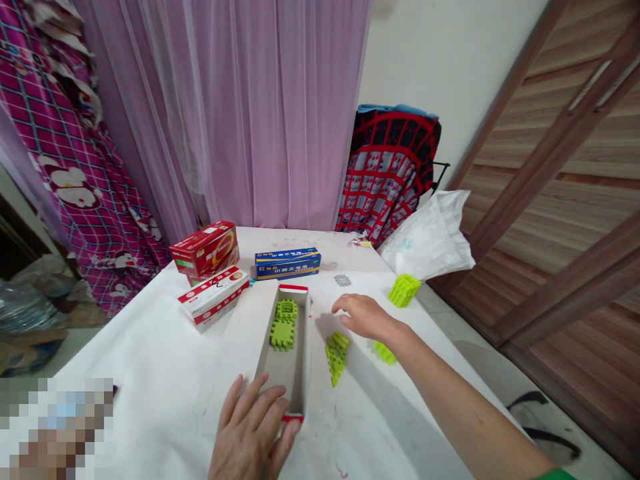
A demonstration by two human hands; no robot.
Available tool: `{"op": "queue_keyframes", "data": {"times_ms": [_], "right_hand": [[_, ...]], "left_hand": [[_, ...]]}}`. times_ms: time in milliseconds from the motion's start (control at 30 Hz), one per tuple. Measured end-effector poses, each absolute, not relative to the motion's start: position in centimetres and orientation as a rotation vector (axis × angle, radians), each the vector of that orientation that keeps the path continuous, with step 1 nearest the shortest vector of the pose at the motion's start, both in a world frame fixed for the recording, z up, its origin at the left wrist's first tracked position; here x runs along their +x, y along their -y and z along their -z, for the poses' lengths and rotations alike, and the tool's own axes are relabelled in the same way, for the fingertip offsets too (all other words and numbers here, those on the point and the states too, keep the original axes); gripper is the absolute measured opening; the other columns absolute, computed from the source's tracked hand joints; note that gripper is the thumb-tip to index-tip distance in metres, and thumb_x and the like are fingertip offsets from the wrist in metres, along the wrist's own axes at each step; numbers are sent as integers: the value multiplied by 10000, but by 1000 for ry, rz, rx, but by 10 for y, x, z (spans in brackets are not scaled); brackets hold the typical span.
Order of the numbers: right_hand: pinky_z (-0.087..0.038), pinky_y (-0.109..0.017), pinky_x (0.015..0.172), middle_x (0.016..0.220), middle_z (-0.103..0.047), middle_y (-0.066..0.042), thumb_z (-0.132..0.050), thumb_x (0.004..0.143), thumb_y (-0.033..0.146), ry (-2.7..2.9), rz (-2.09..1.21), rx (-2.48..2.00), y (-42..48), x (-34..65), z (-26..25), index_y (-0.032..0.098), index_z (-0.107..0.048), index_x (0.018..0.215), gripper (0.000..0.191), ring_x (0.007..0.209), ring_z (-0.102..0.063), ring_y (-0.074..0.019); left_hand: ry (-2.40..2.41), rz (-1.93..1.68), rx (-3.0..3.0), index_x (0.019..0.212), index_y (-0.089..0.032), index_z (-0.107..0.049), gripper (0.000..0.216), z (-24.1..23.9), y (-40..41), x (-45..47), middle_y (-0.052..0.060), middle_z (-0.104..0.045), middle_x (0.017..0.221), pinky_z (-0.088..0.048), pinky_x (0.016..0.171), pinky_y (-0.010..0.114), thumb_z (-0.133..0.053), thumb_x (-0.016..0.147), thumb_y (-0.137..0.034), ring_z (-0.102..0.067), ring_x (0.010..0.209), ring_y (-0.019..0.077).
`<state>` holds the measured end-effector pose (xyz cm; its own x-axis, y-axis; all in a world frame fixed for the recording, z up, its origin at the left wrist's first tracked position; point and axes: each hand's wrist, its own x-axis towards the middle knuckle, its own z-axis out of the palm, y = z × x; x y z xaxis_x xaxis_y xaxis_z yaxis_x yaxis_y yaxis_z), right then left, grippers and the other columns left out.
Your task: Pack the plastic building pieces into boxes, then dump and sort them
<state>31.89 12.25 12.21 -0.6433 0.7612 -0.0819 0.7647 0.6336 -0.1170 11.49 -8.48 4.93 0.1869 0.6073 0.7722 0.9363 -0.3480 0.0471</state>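
An open cardboard box (300, 363) lies lengthwise in the middle of the white table (150, 360). Two lime-green toothed plastic pieces (283, 325) lie in its far half. My left hand (250, 430) rests flat on the table against the box's near end, fingers spread, holding nothing. My right hand (364, 315) hovers palm down to the right of the box, fingers loosely extended and empty. Just below it a stack of green pieces (337, 356) stands on the table. Another green piece (385, 353) shows beside my wrist, and a larger green block (404, 289) sits farther right.
Two red-and-white boxes (213, 267) and a blue box (287, 263) sit at the table's far left. A white plastic bag (430, 237) lies at the far right corner. Pink curtain behind, wooden door at right, a chair with a red cloth (387, 173).
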Motion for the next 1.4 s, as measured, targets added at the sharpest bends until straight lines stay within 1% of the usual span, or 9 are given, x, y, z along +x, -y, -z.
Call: {"op": "queue_keyframes", "data": {"times_ms": [133, 333, 433, 500, 633, 733, 967, 1200, 1400], "right_hand": [[-441, -318, 987, 1214, -699, -34, -534, 776, 106, -2821, 308, 1209, -126, 356, -104, 261, -711, 1128, 424, 1139, -627, -215], [-489, -349, 907, 1190, -705, -80, -537, 829, 213, -2640, 336, 1786, -145, 431, -101, 214, -684, 1184, 384, 981, -685, -228], [-502, -363, 898, 1294, -647, -105, -618, 796, 327, -2625, 571, 1835, -136, 454, -95, 220, -582, 1334, 549, 1023, -675, -247], [-487, -383, 942, 1393, -567, -128, -671, 747, 373, -2644, 682, 1799, -123, 457, -87, 213, -511, 1404, 696, 1108, -640, -268], [-414, -403, 1044, 1465, -472, -147, -709, 698, 364, -2648, 674, 1766, -102, 444, -68, 209, -437, 1460, 823, 1255, -542, -291], [-392, -385, 1054, 1441, -481, -136, -692, 715, 338, -2626, 564, 1790, -95, 433, -58, 224, -422, 1468, 808, 1269, -525, -282], [-408, -325, 968, 1302, -577, -113, -600, 785, 269, -2515, 379, 1840, -92, 418, -53, 229, -462, 1436, 667, 1128, -600, -248], [-405, -293, 914, 1217, -595, -104, -608, 755, 234, -2452, 310, 1855, -96, 419, -50, 234, -420, 1461, 730, 1075, -604, -230], [-415, -279, 874, 1148, -605, -87, -592, 726, 194, -2507, 282, 1849, -96, 421, -50, 246, -462, 1416, 704, 1019, -608, -222]], "left_hand": [[1346, 880, -2050, 891, -268, -655, 84, -48, 83, 109, -43, -757, 903, -185, 1194, 318, -581, 869, -299, -658, 991, 167], [1239, 801, -2036, 886, -270, -675, 123, -41, 77, 104, -22, -754, 894, -178, 1206, 376, -564, 868, -321, -648, 980, 187], [1236, 813, -2048, 903, -272, -681, 142, -40, 76, 104, -21, -754, 893, -186, 1203, 380, -559, 872, -337, -646, 978, 188], [1242, 813, -2054, 912, -270, -681, 135, -40, 76, 105, -20, -754, 896, -189, 1202, 384, -570, 866, -332, -645, 988, 190], [1272, 790, -2070, 920, -264, -677, 127, -42, 77, 107, -14, -753, 909, -191, 1198, 388, -582, 858, -320, -640, 1013, 197], [1298, 778, -2078, 929, -254, -673, 126, -43, 78, 109, -9, -756, 918, -184, 1200, 384, -594, 848, -309, -634, 1014, 205], [1343, 770, -2079, 932, -258, -667, 121, -42, 80, 111, -6, -753, 935, -199, 1185, 387, -596, 850, -311, -625, 1039, 216], [1368, 819, -2078, 926, -263, -664, 109, -43, 82, 112, -12, -749, 919, -242, 1153, 380, -584, 863, -302, -629, 1027, 208], [1396, 834, -2078, 943, -271, -658, 113, -44, 82, 113, -21, -750, 939, -259, 1136, 371, -584, 862, -297, -631, 1027, 205]]}}
